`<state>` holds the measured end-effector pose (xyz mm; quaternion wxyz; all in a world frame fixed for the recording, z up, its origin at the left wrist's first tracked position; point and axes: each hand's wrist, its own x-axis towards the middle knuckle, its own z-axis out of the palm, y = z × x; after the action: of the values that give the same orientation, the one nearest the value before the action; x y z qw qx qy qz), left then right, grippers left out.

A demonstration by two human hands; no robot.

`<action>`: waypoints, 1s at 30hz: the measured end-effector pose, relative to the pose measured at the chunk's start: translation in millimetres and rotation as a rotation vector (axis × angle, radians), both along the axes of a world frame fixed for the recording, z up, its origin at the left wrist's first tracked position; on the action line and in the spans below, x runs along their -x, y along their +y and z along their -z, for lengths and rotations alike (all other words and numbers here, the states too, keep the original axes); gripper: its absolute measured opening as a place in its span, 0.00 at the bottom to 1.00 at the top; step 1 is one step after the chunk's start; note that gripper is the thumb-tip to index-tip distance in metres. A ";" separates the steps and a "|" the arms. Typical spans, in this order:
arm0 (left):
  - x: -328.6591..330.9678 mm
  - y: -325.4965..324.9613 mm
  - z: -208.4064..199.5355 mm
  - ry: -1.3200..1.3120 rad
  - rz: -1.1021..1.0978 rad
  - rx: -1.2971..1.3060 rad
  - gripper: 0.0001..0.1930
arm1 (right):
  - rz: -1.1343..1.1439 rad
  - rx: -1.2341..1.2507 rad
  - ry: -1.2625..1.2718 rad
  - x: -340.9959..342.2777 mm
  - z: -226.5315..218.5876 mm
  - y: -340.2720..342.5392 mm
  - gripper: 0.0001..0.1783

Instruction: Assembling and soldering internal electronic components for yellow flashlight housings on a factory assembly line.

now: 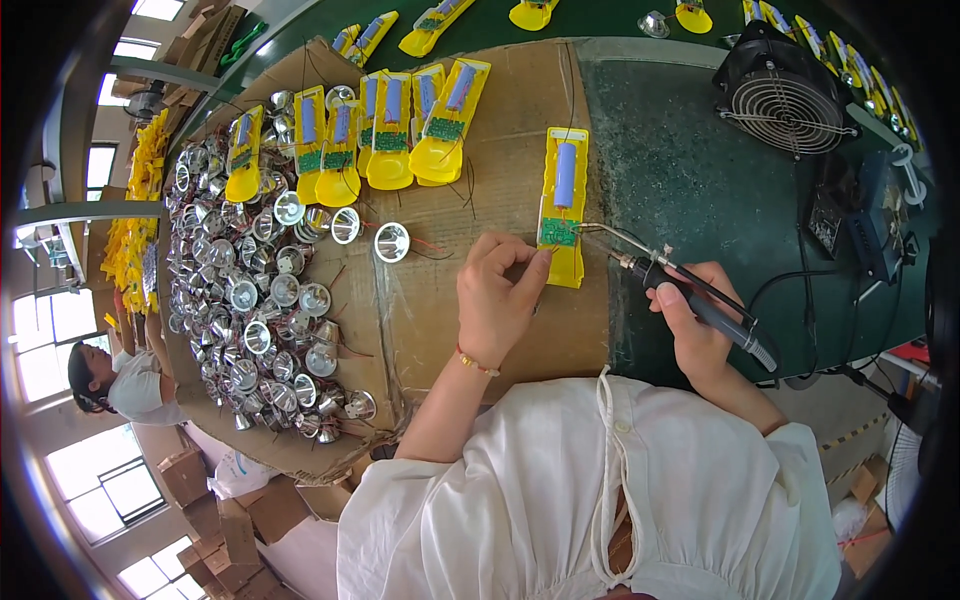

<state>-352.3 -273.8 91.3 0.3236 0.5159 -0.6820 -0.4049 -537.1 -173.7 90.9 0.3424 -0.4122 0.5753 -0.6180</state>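
Observation:
A yellow plastic torch housing (pixel 567 272) lies on the cardboard in front of me, with a purple cylindrical battery (pixel 566 175) and a green circuit board (pixel 557 232) in it. My left hand (pixel 500 290) is closed in a pinch at the board's lower left edge; whatever sits between its fingertips is too small to make out. In my right hand (pixel 695 315) is a black soldering iron (pixel 705 308), its tip pointing left toward the board. A thin curved metal tube (pixel 625 236) runs along the iron and ends close to the board's right side.
Many silver reflector cups (pixel 243 295) with wires are heaped at left; one loose reflector (pixel 391 242) lies apart. Several filled yellow housings (pixel 390 140) stand in a row behind. A black fan (pixel 780 105) and a soldering station (pixel 880 215) are at right. Another person (pixel 140 385) is far left.

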 end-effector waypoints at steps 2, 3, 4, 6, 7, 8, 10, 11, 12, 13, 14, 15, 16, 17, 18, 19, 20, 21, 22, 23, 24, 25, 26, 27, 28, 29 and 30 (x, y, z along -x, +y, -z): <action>0.4 -0.2 0.0 0.010 -0.025 -0.035 0.05 | -0.007 -0.011 0.001 -0.2 0.6 -0.3 0.09; 0.2 -0.4 0.1 -0.004 -0.020 -0.021 0.05 | -0.003 0.000 -0.005 -0.7 0.7 -0.8 0.09; -0.1 -0.6 0.2 -0.018 -0.015 -0.008 0.05 | 0.001 0.010 -0.013 -1.0 0.9 -1.3 0.09; -0.6 -1.0 1.7 -0.011 -0.013 -0.024 0.05 | -0.009 0.002 -0.009 0.0 0.6 -1.1 0.09; -1.0 -1.2 2.1 -0.004 -0.013 -0.040 0.05 | -0.020 -0.007 -0.006 0.4 0.5 -1.0 0.09; -1.5 -1.2 1.2 -0.005 -0.012 -0.040 0.05 | -0.019 -0.007 -0.007 0.6 0.8 -1.2 0.09; -2.4 -1.3 -0.7 -0.035 0.033 -0.012 0.06 | -0.027 -0.006 -0.001 0.7 1.3 -1.7 0.09; -2.5 -1.5 -0.7 -0.036 0.032 -0.012 0.06 | -0.028 -0.006 -0.002 1.4 1.1 -1.5 0.09; -2.5 -1.7 -0.5 -0.037 0.037 -0.003 0.06 | -0.054 -0.034 0.014 2.7 0.5 -1.0 0.09; -2.4 -2.0 -0.4 -0.038 0.042 0.006 0.06 | -0.079 -0.062 0.030 3.4 0.3 -0.7 0.09; -0.7 -2.4 -0.8 -0.038 0.043 0.005 0.06 | -0.078 -0.062 0.030 3.8 0.9 -1.1 0.09; 1.7 -2.6 -1.7 0.000 0.010 -0.021 0.06 | -0.076 -0.058 0.029 4.1 1.8 -1.7 0.09; 3.5 -3.3 -1.9 0.037 -0.023 -0.048 0.06 | -0.075 -0.053 0.028 4.4 2.7 -2.4 0.09; 4.0 -4.3 -1.7 0.036 -0.024 -0.048 0.06 | -0.076 -0.054 0.027 3.9 3.1 -3.1 0.09; 4.5 -5.7 -1.3 0.015 -0.038 -0.038 0.07 | -0.077 -0.059 0.010 2.9 3.4 -4.1 0.09; 4.7 -6.4 -1.1 -0.006 -0.052 -0.027 0.07 | -0.078 -0.064 -0.007 1.8 3.8 -5.2 0.09; 5.2 -6.7 -2.1 -0.006 -0.051 -0.028 0.07 | -0.077 -0.065 -0.007 0.4 4.3 -6.7 0.09; 5.9 -7.1 -3.9 -0.035 -0.046 -0.039 0.07 | -0.085 -0.063 -0.023 -1.2 4.9 -8.5 0.10; 6.5 -7.4 -4.8 -0.064 -0.041 -0.050 0.08 | -0.093 -0.062 -0.039 -1.8 5.2 -9.4 0.10; 6.7 -7.7 -4.3 -0.065 -0.042 -0.050 0.08 | -0.094 -0.062 -0.040 -1.8 5.5 -9.9 0.10; 7.3 -7.8 -3.4 -0.062 -0.058 -0.030 0.08 | -0.093 -0.059 -0.035 -1.6 5.9 -10.3 0.10; 7.9 -7.8 -2.6 -0.060 -0.073 -0.010 0.07 | -0.092 -0.056 -0.030 -1.5 6.3 -10.5 0.10; 8.5 -7.9 -2.7 -0.061 -0.075 -0.011 0.07 | -0.093 -0.056 -0.031 -1.5 6.4 -10.7 0.10; 9.1 -7.8 -3.0 -0.070 -0.081 -0.013 0.07 | -0.099 -0.071 -0.027 -1.5 6.5 -10.8 0.09; 9.5 -7.6 -3.0 -0.080 -0.086 -0.014 0.07 | -0.105 -0.086 -0.022 -1.5 6.8 -10.8 0.09; 10.1 -7.6 -2.7 -0.080 -0.087 -0.014 0.07 | -0.106 -0.087 -0.022 -1.2 7.7 -10.8 0.09; 10.6 -7.4 -2.0 -0.076 -0.090 -0.009 0.07 | -0.106 -0.090 -0.027 -0.8 9.5 -10.6 0.09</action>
<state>-362.8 -281.2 93.3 0.3130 0.5626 -0.6682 -0.3729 -536.2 -184.3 81.4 0.4006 -0.4180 0.5753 -0.5777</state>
